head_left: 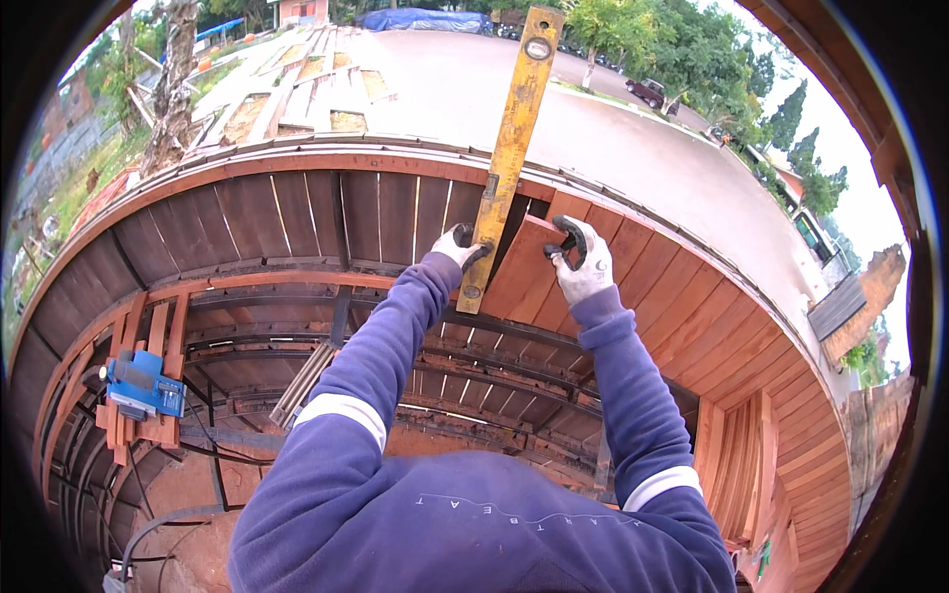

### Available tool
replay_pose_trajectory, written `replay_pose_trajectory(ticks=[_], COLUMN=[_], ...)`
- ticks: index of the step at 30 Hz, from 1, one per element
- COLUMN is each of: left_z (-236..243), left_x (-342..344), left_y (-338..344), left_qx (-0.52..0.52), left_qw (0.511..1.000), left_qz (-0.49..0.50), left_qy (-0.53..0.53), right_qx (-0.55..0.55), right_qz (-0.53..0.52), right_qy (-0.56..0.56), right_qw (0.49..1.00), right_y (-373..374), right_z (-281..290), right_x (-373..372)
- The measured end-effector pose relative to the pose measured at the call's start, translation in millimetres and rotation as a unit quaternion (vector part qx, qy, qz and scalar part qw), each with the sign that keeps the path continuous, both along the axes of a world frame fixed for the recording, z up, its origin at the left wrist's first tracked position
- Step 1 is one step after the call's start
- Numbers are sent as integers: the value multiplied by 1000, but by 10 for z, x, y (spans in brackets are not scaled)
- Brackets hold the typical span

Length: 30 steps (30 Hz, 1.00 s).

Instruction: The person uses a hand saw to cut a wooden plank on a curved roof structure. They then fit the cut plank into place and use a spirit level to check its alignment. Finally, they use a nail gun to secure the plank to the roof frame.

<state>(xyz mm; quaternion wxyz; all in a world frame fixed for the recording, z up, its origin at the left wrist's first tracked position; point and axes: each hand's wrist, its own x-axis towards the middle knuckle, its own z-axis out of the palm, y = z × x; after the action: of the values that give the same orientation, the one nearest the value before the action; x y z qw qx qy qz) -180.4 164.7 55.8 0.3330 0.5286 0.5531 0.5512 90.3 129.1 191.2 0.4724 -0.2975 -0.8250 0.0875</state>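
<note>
A long, worn yellow spirit level (514, 128) stands across the curved wooden frame, its far end reaching past the outer edge. My left hand (458, 245), in a white and dark glove, is closed on the level's lower part, thumb over its face. Just right of the level is a reddish wooden board (522, 272), tilted against the boards beside it. My right hand (583, 259), gloved the same way, has thumb and fingers curled round the board's upper right corner. A narrow dark gap shows between level and board.
Fitted reddish boards (712, 306) curve away on the right; darker boards (198, 232) line the left. A blue power tool (145, 383) rests on wood strips at left. Black metal rails (267, 341) run below my arms. Stacked planks (746, 455) stand at lower right.
</note>
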Motion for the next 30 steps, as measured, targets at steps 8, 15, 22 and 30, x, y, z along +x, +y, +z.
replay_pose_trajectory(ticks=[8,15,22,30], left_z=[-179,371,1049,786], left_x=[-69,627,1397,999], left_y=[-29,-1214,-3043,-4270], left_qx=[-1,108,-52,23], left_qw=[992,963,972,968], left_qz=[93,39,-212,178], left_qy=[89,-242,-85,-176], right_qx=[-7,-99,-164,-414], right_qz=[48,24,139,353], right_qy=[204,377,406,261], right_qw=[978,921,888,797], right_y=[-851,-1566,-1661,-2103], right_z=[351,184,179,-7], right_x=[350,909,612,-547])
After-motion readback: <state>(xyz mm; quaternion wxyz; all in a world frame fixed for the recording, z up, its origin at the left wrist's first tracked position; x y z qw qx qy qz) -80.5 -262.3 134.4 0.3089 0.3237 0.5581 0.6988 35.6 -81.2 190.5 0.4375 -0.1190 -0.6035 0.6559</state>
